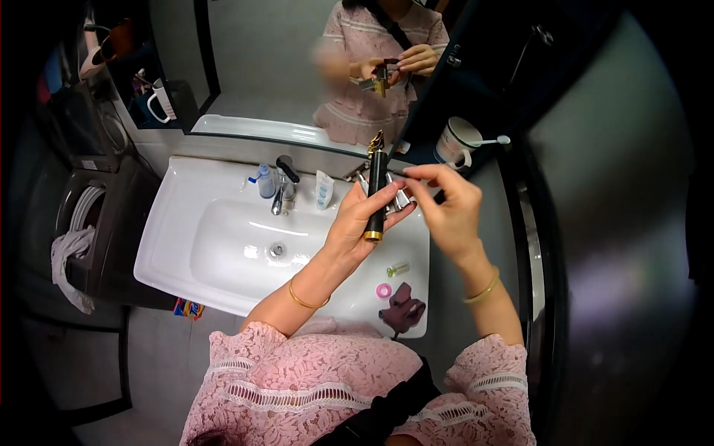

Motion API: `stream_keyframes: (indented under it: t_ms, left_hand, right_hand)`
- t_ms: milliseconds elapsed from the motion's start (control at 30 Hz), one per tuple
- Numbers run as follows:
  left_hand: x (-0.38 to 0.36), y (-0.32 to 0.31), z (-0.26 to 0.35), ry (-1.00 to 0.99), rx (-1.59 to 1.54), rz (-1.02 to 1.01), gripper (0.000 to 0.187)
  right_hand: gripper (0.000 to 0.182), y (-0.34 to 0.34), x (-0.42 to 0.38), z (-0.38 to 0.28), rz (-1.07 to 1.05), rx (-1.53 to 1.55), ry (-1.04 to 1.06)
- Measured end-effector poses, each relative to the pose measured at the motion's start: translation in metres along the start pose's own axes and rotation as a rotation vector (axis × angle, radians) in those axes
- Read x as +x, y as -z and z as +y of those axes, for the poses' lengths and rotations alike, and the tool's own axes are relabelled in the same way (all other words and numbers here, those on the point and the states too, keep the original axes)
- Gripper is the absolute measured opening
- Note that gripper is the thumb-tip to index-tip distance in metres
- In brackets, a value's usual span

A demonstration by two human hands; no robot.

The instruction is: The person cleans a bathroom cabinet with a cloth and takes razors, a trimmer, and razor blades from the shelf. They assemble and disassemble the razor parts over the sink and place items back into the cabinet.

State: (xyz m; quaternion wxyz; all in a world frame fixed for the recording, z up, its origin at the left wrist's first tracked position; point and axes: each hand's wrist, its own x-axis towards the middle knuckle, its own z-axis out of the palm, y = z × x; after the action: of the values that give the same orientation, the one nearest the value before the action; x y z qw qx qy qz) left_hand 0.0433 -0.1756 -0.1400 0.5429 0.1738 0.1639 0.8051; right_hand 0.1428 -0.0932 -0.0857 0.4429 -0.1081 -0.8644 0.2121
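My left hand (355, 215) wraps round a slim black hair trimmer (378, 189) with a gold head and a gold base ring, tilted head-up over the right side of the sink. Shiny silver pieces (400, 196) lie under it across the same fingers. Thumb and forefinger of my right hand (450, 208) are pinched together right beside these pieces; what is between the fingertips I cannot make out. Below, on the sink's right ledge, are a small clear greenish bottle (398, 269), a pink ring (383, 290) and a dark purple bow-shaped cloth (403, 309).
The white sink (167, 245) has a chrome faucet (282, 186), a blue bottle (265, 182) and a white tube (323, 190) at its back. A mug (455, 141) with a toothbrush (494, 140) stands behind right. A mirror (268, 74) rises behind; a washing machine (119, 223) stands left.
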Motion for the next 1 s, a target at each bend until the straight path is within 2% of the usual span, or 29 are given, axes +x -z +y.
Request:
stream_keyframes:
  t_ms: [67,167,267,333,367,400,533,600,667,733,833,867,933,1000]
  left_hand:
    - [-0.001,0.002,-0.002,0.024,0.001,0.016,0.016]
    - [-0.003,0.008,-0.004,0.046,-0.001,0.051,0.016]
    - [-0.005,0.011,-0.005,0.076,0.100,0.130,0.016]
    - [-0.009,0.006,-0.005,0.070,-0.006,0.187,0.016]
    - [-0.009,0.007,-0.005,0.056,-0.004,0.195,0.013]
    - [-0.008,0.009,-0.005,0.037,-0.002,0.206,0.011]
    - [-0.007,0.020,-0.005,0.041,-0.046,0.208,0.009]
    - [-0.006,0.027,-0.006,0.040,-0.039,0.211,0.009]
    - [-0.009,0.026,-0.004,0.016,-0.013,0.230,0.010]
    - [-0.009,0.033,-0.002,0.006,0.017,0.229,0.011]
    - [-0.014,0.040,0.004,-0.035,0.039,0.255,0.012]
    - [-0.015,0.041,0.005,-0.045,0.054,0.279,0.012]
    - [-0.017,0.046,0.011,-0.079,0.056,0.301,0.013]
    - [-0.017,0.054,0.013,-0.113,0.039,0.320,0.014]
  right_hand:
    - [0.011,-0.009,-0.009,0.005,0.042,-0.057,0.148]
    - [0.012,-0.009,-0.016,0.004,0.045,-0.104,0.154]
    - [0.013,0.003,-0.013,-0.004,-0.131,-0.098,0.110]
    - [0.015,0.012,-0.005,-0.001,-0.108,-0.002,0.114]
    - [0.016,0.024,0.006,-0.002,-0.089,-0.065,0.178]
    - [0.016,0.037,0.022,-0.004,-0.061,-0.096,0.204]
    - [0.017,0.101,0.110,-0.008,0.278,-0.303,0.383]
    - [0.017,0.133,0.162,-0.001,0.357,-0.445,0.527]
    - [0.019,0.158,0.209,0.015,0.383,-0.546,0.532]
    - [0.029,0.178,0.245,0.025,0.261,-0.660,0.314]
    - [0.041,0.194,0.271,0.026,0.000,-0.613,-0.094]
    - [0.040,0.204,0.287,0.049,-0.140,-0.611,-0.064]
    - [0.038,0.206,0.290,0.042,-0.257,-0.571,-0.198]
    - [0.037,0.210,0.289,0.042,-0.265,-0.535,-0.178]
